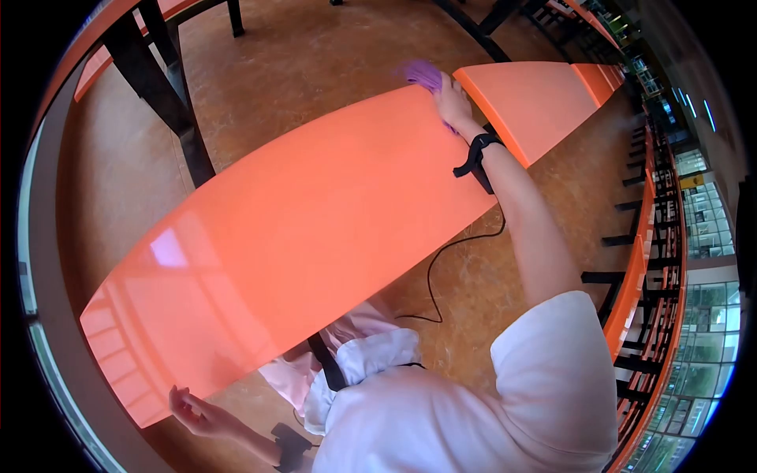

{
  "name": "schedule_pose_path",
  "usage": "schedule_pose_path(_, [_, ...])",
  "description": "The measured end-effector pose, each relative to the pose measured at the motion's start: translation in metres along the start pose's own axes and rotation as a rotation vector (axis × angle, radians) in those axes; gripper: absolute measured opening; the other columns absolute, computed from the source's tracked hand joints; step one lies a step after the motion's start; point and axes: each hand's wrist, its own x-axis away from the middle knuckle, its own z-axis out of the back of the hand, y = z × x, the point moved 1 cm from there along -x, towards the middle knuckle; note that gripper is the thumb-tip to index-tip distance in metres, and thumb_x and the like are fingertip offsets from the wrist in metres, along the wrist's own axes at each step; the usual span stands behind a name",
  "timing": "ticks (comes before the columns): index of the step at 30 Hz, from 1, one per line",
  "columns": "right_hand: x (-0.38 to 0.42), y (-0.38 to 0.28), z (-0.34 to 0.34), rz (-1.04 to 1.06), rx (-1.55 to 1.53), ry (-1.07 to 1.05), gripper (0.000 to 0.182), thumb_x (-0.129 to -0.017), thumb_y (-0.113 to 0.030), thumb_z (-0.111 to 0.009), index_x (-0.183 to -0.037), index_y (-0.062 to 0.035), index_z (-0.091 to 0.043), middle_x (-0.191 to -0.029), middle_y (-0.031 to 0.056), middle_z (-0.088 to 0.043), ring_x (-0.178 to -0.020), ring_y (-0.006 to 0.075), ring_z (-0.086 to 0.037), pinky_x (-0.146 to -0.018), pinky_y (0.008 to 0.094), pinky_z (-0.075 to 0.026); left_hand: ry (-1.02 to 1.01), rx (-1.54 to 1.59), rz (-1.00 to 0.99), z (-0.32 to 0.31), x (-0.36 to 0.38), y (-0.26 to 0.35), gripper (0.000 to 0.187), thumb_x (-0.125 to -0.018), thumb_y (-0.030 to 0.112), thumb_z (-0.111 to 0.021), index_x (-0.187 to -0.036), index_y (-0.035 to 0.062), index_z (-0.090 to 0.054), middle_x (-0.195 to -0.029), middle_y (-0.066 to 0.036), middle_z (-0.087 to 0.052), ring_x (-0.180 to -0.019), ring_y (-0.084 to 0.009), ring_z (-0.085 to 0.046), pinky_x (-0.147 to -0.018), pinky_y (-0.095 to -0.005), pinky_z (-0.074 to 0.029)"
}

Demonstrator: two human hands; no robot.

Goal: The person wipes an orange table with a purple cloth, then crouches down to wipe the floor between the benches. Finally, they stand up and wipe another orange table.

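Purple cloth (426,76) in right hand (453,104), at end of orange tabletop (315,205)

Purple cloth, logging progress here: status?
Right hand holding purple cloth at end of orange table. Left hand at near edge, seemingly empty. Second table close beside right hand.

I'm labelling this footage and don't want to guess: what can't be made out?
All in the head view:
Purple cloth: partly covered by the right hand; its outer end is blurred.
Left hand: fingertip contact with the orange table is too small to tell.
White shirt: cut off by the bottom edge.
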Motion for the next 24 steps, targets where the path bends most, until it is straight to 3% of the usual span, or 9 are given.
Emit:
schedule_pose_path(3, [0.013,0.033,0.002,-0.393,-0.095,-0.093,0.052,-0.083,-0.030,-0.048,-0.129,-0.0140,-0.029,-0.122,0.0215,-0.041,-0.109,0.0382,-0.044,-0.089,0.0453,-0.038,0.078,0.013,-0.044,0.005,0.000,-0.005,0.017,-0.087,0.005,-0.046,-0.095,-0.0022,-0.058,-0.087,-0.007,-0.058,-0.074,-0.0148,-0.052,-0.063,-0.0258,-0.042])
schedule_pose_path(7, [0.058,0.058,0.021,-0.397,-0.229,0.108,0.053,-0.083,-0.030,-0.046,-0.130,-0.0142,-0.029,-0.118,0.0225,-0.043,-0.105,0.0391,-0.046,-0.088,0.0457,-0.038,0.029,0.029,-0.037,0.014,0.000,-0.030,0.016,-0.086,0.006,-0.048,-0.095,-0.0017,-0.059,-0.088,-0.006,-0.059,-0.074,-0.0138,-0.052,-0.064,-0.0251,-0.042])
schedule_pose_path(9, [0.081,0.067,0.030,-0.358,-0.281,0.110,0.052,-0.084,-0.025,-0.047,-0.130,-0.0101,-0.031,-0.117,0.0225,-0.044,-0.105,0.0381,-0.047,-0.089,0.0428,-0.038,-0.008,0.005,-0.024,0.013,0.003,-0.038,0.015,-0.086,0.006,-0.049,-0.095,-0.0014,-0.059,-0.088,-0.006,-0.059,-0.074,-0.0133,-0.052,-0.064,-0.0249,-0.042])
schedule_pose_path(11, [0.101,0.071,0.032,-0.026,-0.597,0.202,0.048,-0.084,-0.021,-0.048,-0.127,-0.0046,-0.034,-0.118,0.0222,-0.046,-0.106,0.0355,-0.047,-0.090,0.0391,-0.038,-0.014,0.045,-0.077,0.012,0.004,-0.040,0.018,-0.087,0.010,-0.051,-0.099,-0.0011,-0.058,-0.089,-0.004,-0.059,-0.077,-0.0114,-0.052,-0.066,-0.0234,-0.040])
schedule_pose_path(14, [0.143,0.016,0.059,-0.048,-0.928,0.048,0.045,-0.085,-0.018,-0.048,-0.125,-0.0011,-0.036,-0.119,0.0222,-0.045,-0.107,0.0338,-0.048,-0.091,0.0364,-0.038,-0.006,0.072,-0.076,0.013,0.001,-0.035,0.017,-0.087,0.009,-0.051,-0.099,0.0002,-0.058,-0.089,-0.004,-0.059,-0.076,-0.0102,-0.052,-0.066,-0.0232,-0.040])
schedule_pose_path(15, [0.152,0.005,0.050,-0.045,-0.918,0.027,0.046,-0.084,-0.020,-0.048,-0.125,-0.0014,-0.036,-0.115,0.0220,-0.047,-0.104,0.0342,-0.049,-0.087,0.0381,-0.040,-0.012,0.083,-0.074,0.014,0.000,-0.034,0.017,-0.087,0.009,-0.052,-0.099,0.0005,-0.059,-0.089,-0.004,-0.059,-0.075,-0.0099,-0.052,-0.066,-0.0231,-0.040])
schedule_pose_path(17, [0.171,-0.027,0.055,0.010,-0.316,0.046,0.047,-0.084,-0.022,-0.048,-0.124,-0.0010,-0.036,-0.111,0.0216,-0.048,-0.098,0.0348,-0.051,-0.081,0.0404,-0.043,-0.022,0.090,-0.088,0.014,-0.001,-0.035,0.016,-0.087,0.008,-0.051,-0.099,0.0006,-0.059,-0.089,-0.003,-0.059,-0.075,-0.0098,-0.052,-0.065,-0.0231,-0.040])
schedule_pose_path(19, [0.185,-0.066,0.060,-0.024,-0.320,-0.010,0.048,-0.083,-0.023,-0.048,-0.124,-0.0013,-0.037,-0.107,0.0212,-0.049,-0.092,0.0355,-0.052,-0.075,0.0430,-0.043,-0.013,0.107,-0.080,0.013,0.000,-0.035,0.016,-0.087,0.008,-0.051,-0.099,0.0009,-0.059,-0.088,-0.003,-0.059,-0.074,-0.0099,-0.052,-0.065,-0.0233,-0.040])
schedule_pose_path(24, [0.269,-0.204,0.080,0.464,-0.315,-0.131,0.053,-0.071,-0.018,-0.062,-0.119,-0.0066,-0.041,-0.097,0.0138,-0.047,-0.082,0.0299,-0.053,-0.067,0.0391,-0.044,0.021,0.108,-0.086,0.021,0.003,-0.039,0.015,-0.086,0.005,-0.051,-0.097,-0.0008,-0.059,-0.087,-0.005,-0.059,-0.074,-0.0114,-0.052,-0.065,-0.0236,-0.041])
